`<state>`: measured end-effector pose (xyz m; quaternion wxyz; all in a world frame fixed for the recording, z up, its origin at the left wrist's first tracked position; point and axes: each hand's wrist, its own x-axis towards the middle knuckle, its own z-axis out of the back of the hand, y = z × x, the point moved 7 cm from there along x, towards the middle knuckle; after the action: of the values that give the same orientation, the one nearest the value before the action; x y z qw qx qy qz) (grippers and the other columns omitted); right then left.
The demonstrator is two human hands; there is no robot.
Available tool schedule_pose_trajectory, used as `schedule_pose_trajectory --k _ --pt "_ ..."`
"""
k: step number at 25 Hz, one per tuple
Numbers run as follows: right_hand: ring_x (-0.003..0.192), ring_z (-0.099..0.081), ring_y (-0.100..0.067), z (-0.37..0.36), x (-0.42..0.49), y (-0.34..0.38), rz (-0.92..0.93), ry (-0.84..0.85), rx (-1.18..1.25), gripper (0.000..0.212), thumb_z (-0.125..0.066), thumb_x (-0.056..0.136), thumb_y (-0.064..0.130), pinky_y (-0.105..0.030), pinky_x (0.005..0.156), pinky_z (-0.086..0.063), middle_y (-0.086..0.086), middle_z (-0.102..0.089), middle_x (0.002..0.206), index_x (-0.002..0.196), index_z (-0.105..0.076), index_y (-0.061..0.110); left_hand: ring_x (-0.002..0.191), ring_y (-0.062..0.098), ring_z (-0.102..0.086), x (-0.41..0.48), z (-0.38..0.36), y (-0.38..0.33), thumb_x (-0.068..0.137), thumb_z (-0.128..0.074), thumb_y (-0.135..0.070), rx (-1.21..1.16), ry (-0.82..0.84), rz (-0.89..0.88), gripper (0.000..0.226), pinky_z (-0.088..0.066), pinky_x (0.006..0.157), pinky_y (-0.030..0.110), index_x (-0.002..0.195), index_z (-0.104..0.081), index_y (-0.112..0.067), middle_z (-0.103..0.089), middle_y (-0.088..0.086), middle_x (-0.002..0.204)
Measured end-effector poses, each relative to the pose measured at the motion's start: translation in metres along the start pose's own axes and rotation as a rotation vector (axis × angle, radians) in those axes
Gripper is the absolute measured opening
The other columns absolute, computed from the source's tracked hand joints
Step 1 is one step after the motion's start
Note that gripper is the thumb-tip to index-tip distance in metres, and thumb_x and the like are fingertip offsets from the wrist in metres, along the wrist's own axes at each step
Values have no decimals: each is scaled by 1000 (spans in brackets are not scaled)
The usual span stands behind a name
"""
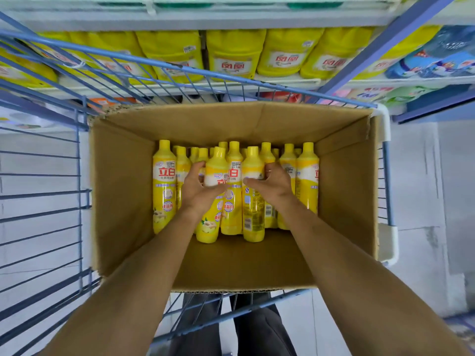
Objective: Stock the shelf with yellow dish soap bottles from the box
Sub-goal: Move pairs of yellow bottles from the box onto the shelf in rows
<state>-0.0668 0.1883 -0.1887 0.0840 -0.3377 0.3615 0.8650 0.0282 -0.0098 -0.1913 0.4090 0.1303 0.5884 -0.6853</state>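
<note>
Head view looks down into a cardboard box (123, 191) sitting in a blue wire cart (77, 160). Yellow dish soap bottles (164, 186) stand crowded against its far wall, and the near half of the floor is bare. The left hand (195, 187) and right hand (273, 182) curl round a front cluster of three, squeezing it between them. The shelf (282, 82) beyond holds yellow packs (232, 53). Most of the stocking seems left to do.
</note>
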Motion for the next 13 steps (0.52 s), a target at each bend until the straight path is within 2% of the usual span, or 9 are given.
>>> schedule_pose_trajectory --k 3,6,8,11,13 --pt "98 -69 -16 12 -22 21 97 8 20 57 -92 66 37 -34 83 -58 2 -73 107 112 -64 19 100 14 -69 -18 1 -22 64 -94 -19 22 70 -67 82 -60 81 35 135 -53 -26 -70 -1 112" --pt "96 -70 -9 41 -42 56 176 -3 123 56 -91 65 44 -35 84 -60 9 -74 103 111 -67 23 102 18 -71 -37 11 -70 65 -93 -15 -82 97 -143 72 -61 79 35 127 -59 -24 -73 0 109" --pt "93 -73 -9 69 -61 88 254 -24 186 53 -91 63 48 -41 84 -61 9 -76 99 106 -69 26 100 15 -73 -56 21 -111 68 -90 -6 -151 119 -200 61 -60 77 30 120 -61 -22 -75 1 107" --pt "93 -74 -11 115 -94 143 399 -56 286 39 -92 71 26 -36 83 -61 3 -78 100 103 -70 22 100 18 -73 -87 35 -177 70 -87 1 -199 140 -303 60 -59 80 32 122 -61 -14 -75 7 111" --pt "94 -74 -9 150 -120 184 471 -86 333 43 -90 75 17 -31 84 -60 0 -77 105 112 -69 14 96 18 -73 -107 49 -226 70 -87 0 -212 128 -377 60 -59 76 29 121 -61 -16 -74 8 111"
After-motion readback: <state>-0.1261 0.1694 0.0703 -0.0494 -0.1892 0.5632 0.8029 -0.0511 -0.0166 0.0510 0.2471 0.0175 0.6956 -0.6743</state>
